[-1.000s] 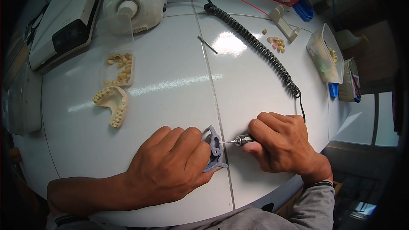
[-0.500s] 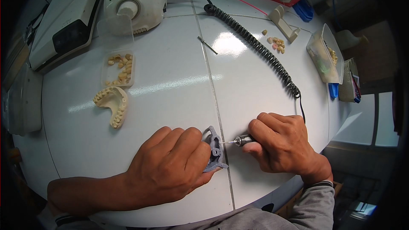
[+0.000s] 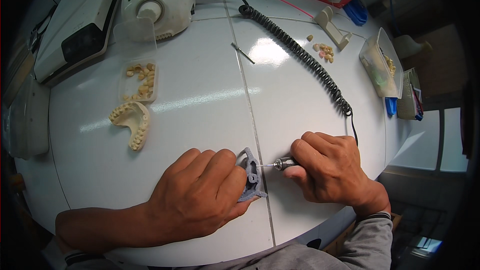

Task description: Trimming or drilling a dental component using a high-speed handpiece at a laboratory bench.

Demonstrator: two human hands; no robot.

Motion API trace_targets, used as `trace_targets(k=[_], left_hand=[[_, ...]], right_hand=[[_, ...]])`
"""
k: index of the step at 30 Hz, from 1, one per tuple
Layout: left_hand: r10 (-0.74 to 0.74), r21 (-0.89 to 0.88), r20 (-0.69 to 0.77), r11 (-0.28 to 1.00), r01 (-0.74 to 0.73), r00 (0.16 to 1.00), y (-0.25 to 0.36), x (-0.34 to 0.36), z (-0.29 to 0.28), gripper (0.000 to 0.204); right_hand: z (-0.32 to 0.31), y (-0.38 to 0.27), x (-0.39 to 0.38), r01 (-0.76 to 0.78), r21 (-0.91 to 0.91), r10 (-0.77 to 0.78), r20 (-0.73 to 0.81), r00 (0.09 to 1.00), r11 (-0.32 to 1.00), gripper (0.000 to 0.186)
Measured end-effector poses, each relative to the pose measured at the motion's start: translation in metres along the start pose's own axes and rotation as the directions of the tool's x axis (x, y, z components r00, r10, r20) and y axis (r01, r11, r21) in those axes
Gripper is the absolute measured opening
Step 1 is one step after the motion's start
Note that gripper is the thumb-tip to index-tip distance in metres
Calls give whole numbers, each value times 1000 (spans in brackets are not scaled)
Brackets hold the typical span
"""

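Observation:
My left hand (image 3: 202,195) is closed round a small grey-blue frame-like piece (image 3: 253,177) with openings and short prongs; the palm side of it is hidden by my fingers. In my right hand (image 3: 330,170) is a rotary handpiece (image 3: 284,163), gripped between thumb and fingers. Its thin metal bur (image 3: 265,165) points left, and the tip meets or nearly meets the right edge of the grey-blue piece. A black cord runs up from behind my right hand.
A plaster dental model (image 3: 142,127) lies left, below an open clear box (image 3: 138,81) of tooth-coloured crowns. Farther back stands a white control unit (image 3: 157,2), whose coiled cord (image 3: 300,52) crosses the right side. Loose crowns (image 3: 325,51), a handpiece cradle (image 3: 332,27) and a thin metal bur (image 3: 243,53) lie beyond.
Hardly anything differs. The handpiece in my right hand has shifted very slightly left and up; my left hand holds the grey-blue piece in the same place.

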State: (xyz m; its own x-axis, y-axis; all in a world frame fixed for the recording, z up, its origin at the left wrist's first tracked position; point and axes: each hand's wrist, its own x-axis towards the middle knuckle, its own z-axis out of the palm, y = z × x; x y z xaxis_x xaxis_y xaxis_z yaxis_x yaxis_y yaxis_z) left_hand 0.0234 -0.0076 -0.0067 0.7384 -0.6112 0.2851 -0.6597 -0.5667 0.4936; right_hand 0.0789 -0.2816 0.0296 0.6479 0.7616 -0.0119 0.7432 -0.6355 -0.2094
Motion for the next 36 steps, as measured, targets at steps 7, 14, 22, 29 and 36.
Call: trace_targets(k=[7,14,22,29,36], left_hand=[[0,-10,-18,1000,0,1000,-1,0,0,46],[0,-9,-18,1000,-1,1000,0,1,0,46],[-4,-13,-15,1000,4,1000,0,1,0,47],[-5,-3,-16,1000,5,1000,0,0,0,47],[-13,-5,-8,1000,13,1000,0,0,0,47]], right_hand=[[1,-1,0,-9,-10,9,0,1000,1000,46],[0,-1,0,-18,-22,18,11,1000,1000,46],[0,2,-1,12,10,-12,11,1000,1000,46],[0,1,-1,17,6,-17,10,1000,1000,46],[-1,2,0,15,4,-16,18,1000,1000,46]])
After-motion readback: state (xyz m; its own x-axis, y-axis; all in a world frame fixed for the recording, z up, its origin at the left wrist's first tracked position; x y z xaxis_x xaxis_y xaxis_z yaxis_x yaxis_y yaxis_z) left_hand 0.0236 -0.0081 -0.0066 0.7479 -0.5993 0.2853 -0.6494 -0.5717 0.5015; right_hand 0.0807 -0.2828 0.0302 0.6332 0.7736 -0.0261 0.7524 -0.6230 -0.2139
